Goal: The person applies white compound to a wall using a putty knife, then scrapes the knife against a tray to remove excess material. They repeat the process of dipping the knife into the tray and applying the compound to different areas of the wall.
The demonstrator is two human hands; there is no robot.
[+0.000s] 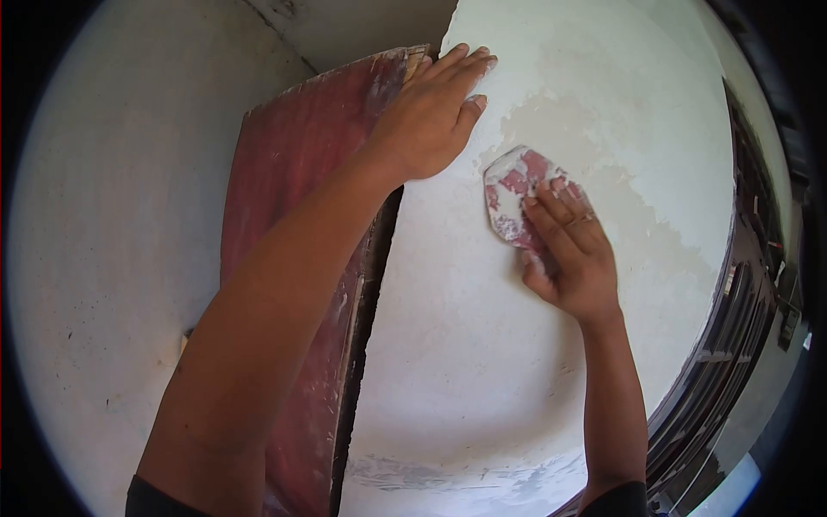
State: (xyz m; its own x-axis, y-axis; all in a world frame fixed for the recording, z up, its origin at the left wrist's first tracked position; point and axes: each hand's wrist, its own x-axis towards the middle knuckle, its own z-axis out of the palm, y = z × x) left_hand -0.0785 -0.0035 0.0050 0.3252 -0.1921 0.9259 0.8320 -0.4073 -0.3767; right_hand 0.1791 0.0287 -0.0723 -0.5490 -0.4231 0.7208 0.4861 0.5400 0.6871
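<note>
My right hand (573, 246) presses a reddish piece of sandpaper (519, 185), blotched with white, flat on the pale wall (465, 319). The fingers lie over its lower right part, with the thumb at its lower edge. A ring shows on one finger. Up and to the left, my left hand (439, 108) rests with fingers spread where the wall's edge meets the top of a dark red wooden panel (297, 172). It holds nothing. Around the sandpaper, a beige, uneven patch (637, 202) spreads across the whiter surface.
A narrow dark gap (366, 353) runs down between the red panel and the wall. Another pale wall (121, 224) stands at the left. On the far right are dark window-like frames with bars (728, 345). Grey smears (457, 474) mark the wall low down.
</note>
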